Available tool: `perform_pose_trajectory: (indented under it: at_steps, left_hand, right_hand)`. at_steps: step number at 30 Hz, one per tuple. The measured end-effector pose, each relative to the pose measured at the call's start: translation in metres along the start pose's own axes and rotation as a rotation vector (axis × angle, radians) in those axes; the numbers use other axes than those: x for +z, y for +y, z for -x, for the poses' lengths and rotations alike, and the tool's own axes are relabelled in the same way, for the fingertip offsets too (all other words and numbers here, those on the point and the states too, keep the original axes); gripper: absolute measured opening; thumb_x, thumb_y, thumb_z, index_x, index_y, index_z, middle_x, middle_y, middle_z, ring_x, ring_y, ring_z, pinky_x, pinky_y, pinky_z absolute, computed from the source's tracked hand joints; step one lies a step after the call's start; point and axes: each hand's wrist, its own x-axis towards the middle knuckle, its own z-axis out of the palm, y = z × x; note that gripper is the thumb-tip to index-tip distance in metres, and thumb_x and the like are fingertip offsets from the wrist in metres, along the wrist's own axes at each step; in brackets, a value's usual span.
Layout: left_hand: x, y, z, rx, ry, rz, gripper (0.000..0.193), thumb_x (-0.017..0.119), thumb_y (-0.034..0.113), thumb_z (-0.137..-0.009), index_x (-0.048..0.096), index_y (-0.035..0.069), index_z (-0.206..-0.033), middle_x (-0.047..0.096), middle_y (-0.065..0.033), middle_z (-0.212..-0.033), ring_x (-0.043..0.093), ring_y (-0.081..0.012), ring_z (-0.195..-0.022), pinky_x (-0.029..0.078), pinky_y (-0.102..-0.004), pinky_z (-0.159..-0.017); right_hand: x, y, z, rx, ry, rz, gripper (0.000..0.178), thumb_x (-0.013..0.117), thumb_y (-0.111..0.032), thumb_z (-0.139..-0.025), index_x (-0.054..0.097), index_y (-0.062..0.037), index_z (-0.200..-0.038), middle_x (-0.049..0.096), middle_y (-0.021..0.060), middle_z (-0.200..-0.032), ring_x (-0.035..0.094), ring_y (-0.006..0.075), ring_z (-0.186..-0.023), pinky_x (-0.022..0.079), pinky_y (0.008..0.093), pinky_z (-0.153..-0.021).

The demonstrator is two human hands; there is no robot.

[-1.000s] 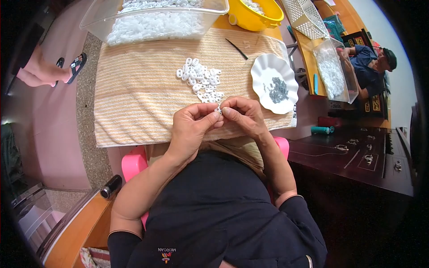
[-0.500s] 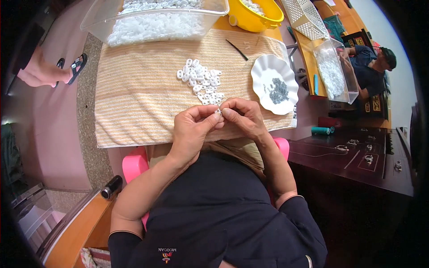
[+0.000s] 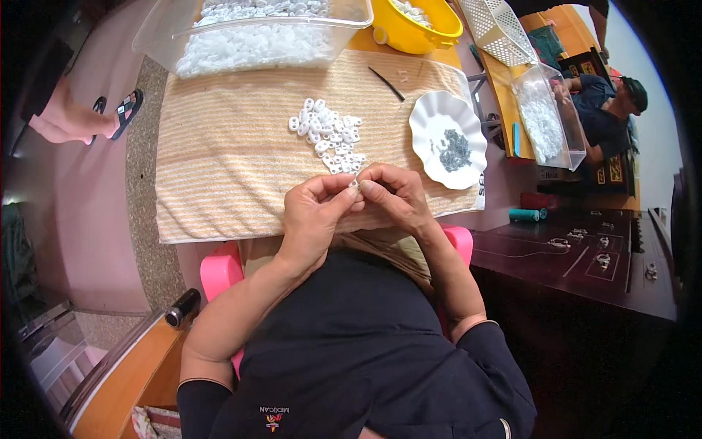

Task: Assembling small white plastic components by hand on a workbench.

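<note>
- Left hand [image 3: 313, 208]: thumb and finger pinched together, grip closed on a small white piece [image 3: 354, 184] at the near edge of the pile.
- Right hand [image 3: 395, 196]: same piece, grip closed on it from the right; thumb and fingertips met the left hand's. Fine detail of the piece too small to tell.
- Piece was held just above a striped towel [image 3: 219, 161], near side, roughly mid-width; towel covered the bench [image 3: 447, 57].
- Loose pile of white oval pieces [image 3: 322, 132], many with holes, lay on the towel just beyond the hands.
- White scalloped dish [image 3: 431, 121] sat right of the pile, with dark grey bits [image 3: 455, 151] heaped in its near part.
- Thin black stick [image 3: 386, 84] lay slanted on the towel, far side, left of the dish.
- Big clear tub [image 3: 153, 40], far left, held lots of white pieces; yellow basin [image 3: 417, 42] stood just right of it, white pieces inside.
- Far right: second wooden surface [image 3: 503, 95] with a perforated white basket [image 3: 515, 47] and another clear tub [image 3: 576, 139] of white pieces; a co-worker [image 3: 607, 110] in a dark cap was beside that tub.
- Far left: another person's sandalled foot [image 3: 110, 124] on the pink floor [image 3: 88, 219].
</note>
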Motion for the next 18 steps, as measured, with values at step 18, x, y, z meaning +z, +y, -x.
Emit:
perform_pose_trajectory:
  at_steps: [18]
  left_hand:
    - [0.0007, 0.0064, -0.0011, -0.026, -0.022, 0.078, 0.019, 0.063, 0.000, -0.087, 0.060, -0.005, -0.106, 0.067, -0.0102, -0.091, 0.065, -0.0135, -0.078, 0.056, -0.0231, -0.073]
  right_hand:
    - [-0.0062, 0.0049, -0.0020, 0.092, -0.013, -0.322, 0.022, 0.062, -0.005, -0.090, 0.060, 0.0059, -0.109, 0.067, 0.0091, -0.095, 0.065, 0.0133, -0.083, 0.056, 0.0253, -0.074]
